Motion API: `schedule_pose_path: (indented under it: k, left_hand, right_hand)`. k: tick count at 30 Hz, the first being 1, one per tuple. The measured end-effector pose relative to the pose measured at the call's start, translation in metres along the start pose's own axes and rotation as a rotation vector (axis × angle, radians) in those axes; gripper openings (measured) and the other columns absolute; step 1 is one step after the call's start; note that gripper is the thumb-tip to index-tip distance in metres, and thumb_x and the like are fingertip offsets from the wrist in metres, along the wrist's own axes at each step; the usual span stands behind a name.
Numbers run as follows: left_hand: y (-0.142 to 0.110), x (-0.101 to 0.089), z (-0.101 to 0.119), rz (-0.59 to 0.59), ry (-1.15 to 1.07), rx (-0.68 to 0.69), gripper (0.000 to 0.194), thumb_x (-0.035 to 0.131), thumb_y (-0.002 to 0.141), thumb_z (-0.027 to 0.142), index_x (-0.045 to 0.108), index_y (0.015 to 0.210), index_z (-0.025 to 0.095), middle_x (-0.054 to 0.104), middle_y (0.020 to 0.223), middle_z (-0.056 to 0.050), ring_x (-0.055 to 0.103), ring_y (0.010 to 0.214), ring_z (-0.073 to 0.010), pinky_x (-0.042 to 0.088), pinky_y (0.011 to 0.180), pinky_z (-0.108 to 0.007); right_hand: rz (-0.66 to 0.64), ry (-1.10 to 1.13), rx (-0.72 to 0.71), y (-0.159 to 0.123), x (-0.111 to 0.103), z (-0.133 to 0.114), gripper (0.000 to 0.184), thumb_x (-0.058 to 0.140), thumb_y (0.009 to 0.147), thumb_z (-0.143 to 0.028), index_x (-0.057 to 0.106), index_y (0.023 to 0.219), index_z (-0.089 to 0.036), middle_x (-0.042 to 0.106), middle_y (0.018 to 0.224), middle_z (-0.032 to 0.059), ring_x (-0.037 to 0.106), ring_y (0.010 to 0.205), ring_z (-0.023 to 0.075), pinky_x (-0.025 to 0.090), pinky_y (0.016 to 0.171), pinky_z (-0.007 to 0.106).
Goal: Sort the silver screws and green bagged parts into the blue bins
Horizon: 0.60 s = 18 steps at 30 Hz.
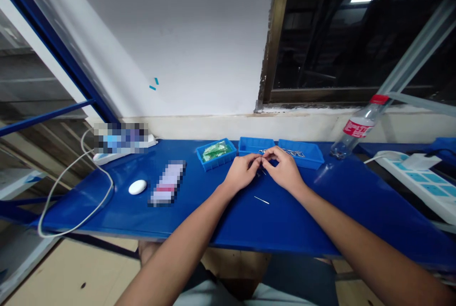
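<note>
My left hand point(242, 171) and my right hand point(283, 168) meet over the blue table point(228, 215), fingertips pinched together on a tiny part I cannot make out. They hover just in front of three small blue trays: the left tray point(216, 154) holds green pieces, the middle tray point(255, 146) sits behind my fingers, and the right tray point(302, 154) holds small metal parts. A thin metal pin point(261, 200) lies on the table just below my hands.
A clear water bottle point(356, 128) with a red label leans at the back right. A white power strip point(416, 177) lies at the right edge. A white oval object point(137, 186), a blurred box point(167, 183) and a white cable point(78, 192) occupy the left.
</note>
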<state>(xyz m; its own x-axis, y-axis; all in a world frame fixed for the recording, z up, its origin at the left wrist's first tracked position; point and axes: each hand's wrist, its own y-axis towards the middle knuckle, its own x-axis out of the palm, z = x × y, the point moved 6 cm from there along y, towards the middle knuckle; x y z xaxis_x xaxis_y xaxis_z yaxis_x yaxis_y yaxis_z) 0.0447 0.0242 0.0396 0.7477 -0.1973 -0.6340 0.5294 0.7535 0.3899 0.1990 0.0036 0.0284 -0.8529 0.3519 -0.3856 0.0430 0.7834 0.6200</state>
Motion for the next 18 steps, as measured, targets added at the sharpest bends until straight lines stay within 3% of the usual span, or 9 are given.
schedule_pose_path:
  k: [4,11,18]
  left_hand:
    - [0.001,0.002,-0.007,0.046,-0.112,-0.036,0.029,0.059,0.1,0.027,0.075,0.122,0.02,0.081,0.112,-0.005,0.078,0.096,-0.0203,0.06,0.087,-0.028]
    - [0.001,0.004,-0.008,0.051,-0.036,-0.003,0.027,0.059,0.097,0.018,0.075,0.119,0.02,0.082,0.109,-0.004,0.078,0.099,-0.0204,0.06,0.092,-0.029]
    - [0.001,0.006,-0.012,0.056,-0.042,-0.024,0.031,0.059,0.096,0.017,0.069,0.125,0.02,0.082,0.103,-0.002,0.078,0.088,-0.0187,0.061,0.084,-0.028]
  right_hand:
    - [0.008,-0.004,0.047,0.001,-0.002,0.006,0.007,0.066,0.088,-0.027,0.063,0.092,-0.023,0.07,0.093,0.0046,0.069,0.077,0.0207,0.06,0.076,0.038]
    - [-0.017,-0.039,0.055,0.002,-0.002,0.007,0.014,0.067,0.084,-0.025,0.065,0.098,-0.022,0.073,0.091,0.0047,0.07,0.079,0.0211,0.059,0.078,0.038]
    - [-0.055,-0.12,0.024,0.001,-0.004,0.001,0.014,0.065,0.084,-0.023,0.065,0.098,-0.023,0.074,0.089,0.0044,0.07,0.077,0.0205,0.059,0.078,0.038]
